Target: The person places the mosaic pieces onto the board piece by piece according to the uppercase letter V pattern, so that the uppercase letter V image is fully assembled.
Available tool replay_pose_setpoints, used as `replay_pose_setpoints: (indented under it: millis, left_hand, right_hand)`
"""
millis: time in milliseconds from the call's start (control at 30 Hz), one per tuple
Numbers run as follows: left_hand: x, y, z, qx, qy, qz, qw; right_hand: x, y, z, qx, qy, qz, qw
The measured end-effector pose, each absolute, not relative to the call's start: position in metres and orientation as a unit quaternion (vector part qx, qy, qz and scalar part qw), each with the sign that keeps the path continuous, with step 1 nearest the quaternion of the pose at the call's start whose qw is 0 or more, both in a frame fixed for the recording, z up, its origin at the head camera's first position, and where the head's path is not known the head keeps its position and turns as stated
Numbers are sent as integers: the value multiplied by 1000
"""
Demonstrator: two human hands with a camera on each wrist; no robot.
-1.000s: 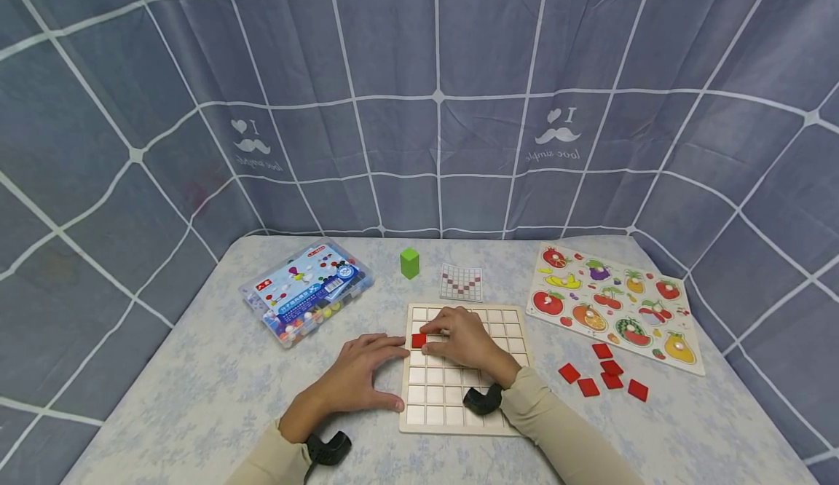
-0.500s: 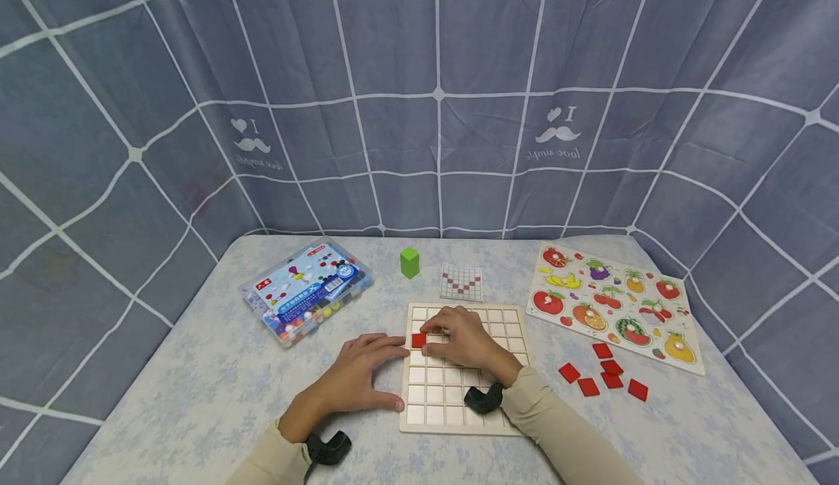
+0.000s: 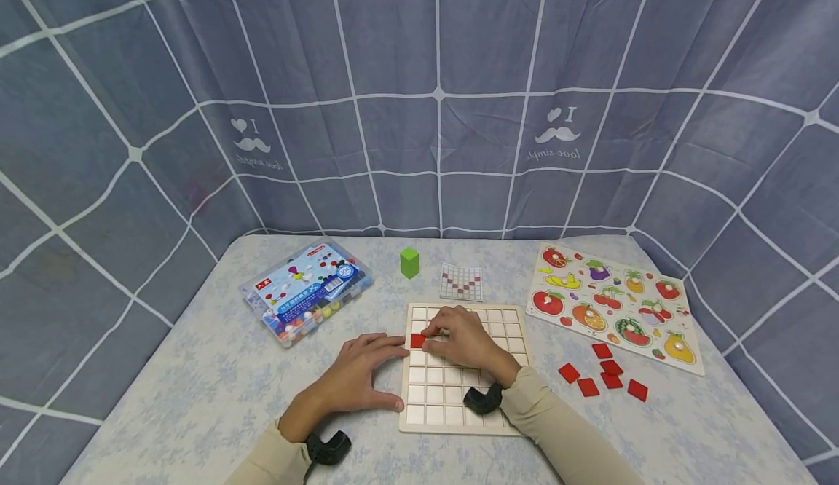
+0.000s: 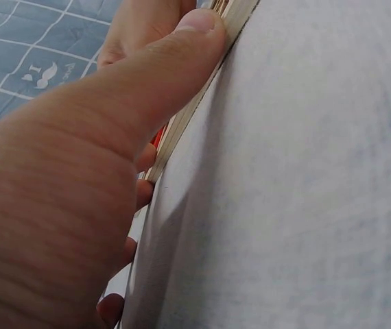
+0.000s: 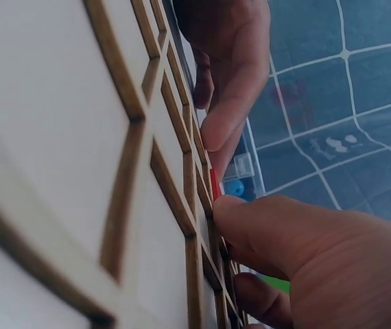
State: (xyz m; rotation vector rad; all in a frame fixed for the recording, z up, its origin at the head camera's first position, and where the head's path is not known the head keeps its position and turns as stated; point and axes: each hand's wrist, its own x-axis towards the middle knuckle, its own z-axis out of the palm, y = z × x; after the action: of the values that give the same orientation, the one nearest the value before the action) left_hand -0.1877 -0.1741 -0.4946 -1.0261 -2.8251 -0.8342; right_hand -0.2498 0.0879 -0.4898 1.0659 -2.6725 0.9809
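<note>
A light wooden grid board (image 3: 434, 395) lies on the table before me, its square cells divided by thin raised strips. At its left side, in the second row from the back, is a red square tile (image 3: 416, 341). My right hand (image 3: 464, 339) pinches this tile at its right edge between thumb and fingers. In the right wrist view the thumb meets the red tile (image 5: 215, 182), seen nearly edge-on. My left hand (image 3: 362, 373) rests along the board's left edge, fingers extended; its thumb touches the board's edge (image 4: 182, 127) in the left wrist view.
Several loose red tiles (image 3: 589, 387) lie right of the board, some overlapping. Behind them is a fruit puzzle board (image 3: 616, 292). A grid pattern card (image 3: 462, 282) and a green block (image 3: 409, 263) sit behind the board. A clear plastic case (image 3: 308, 288) lies back left.
The red tile has shifted very slightly left under my right fingers. My left hand stays in place.
</note>
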Motion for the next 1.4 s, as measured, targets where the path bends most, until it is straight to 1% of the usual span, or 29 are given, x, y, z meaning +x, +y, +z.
replay_pose_setpoints:
  millis: [267, 367, 467, 633, 800, 867, 1000, 1133, 1267, 1400]
  left_hand:
    - [-190, -172, -494, -335, -905, -263, 8]
    - [-191, -170, -493, -334, -907, -255, 7]
    - [-192, -169, -494, -332, -910, -248, 5]
    - [-193, -169, -497, -332, -914, -234, 16]
    - [-191, -171, -498, -330, -915, -233, 26]
    - [-190, -172, -498, -326, -916, -233, 24]
    - [-188, -172, -498, -321, -917, -237, 19]
    - [-188, -173, -497, -320, -916, -242, 16]
    - [-188, -173, -498, -321, -914, -248, 17]
    - [-188, -173, -499, -323, -910, -259, 17]
  right_hand:
    - [-249, 90, -487, 349, -894, 273, 63]
    - [-249, 93, -483, 360, -895, 256, 57]
    - [-247, 100, -478, 376, -885, 273, 36]
    - [-242, 131, -469, 389, -863, 324, 13]
    - [-229, 185, -459, 362, -864, 349, 12]
    - [-220, 213, -456, 339, -871, 354, 20]
    - [-197, 272, -455, 282, -889, 356, 52]
    - [-171, 327, -455, 184, -915, 352, 72]
    - [-148, 370, -464, 64, -936, 340, 68]
    - [-133, 393, -480, -5, -938, 342, 51]
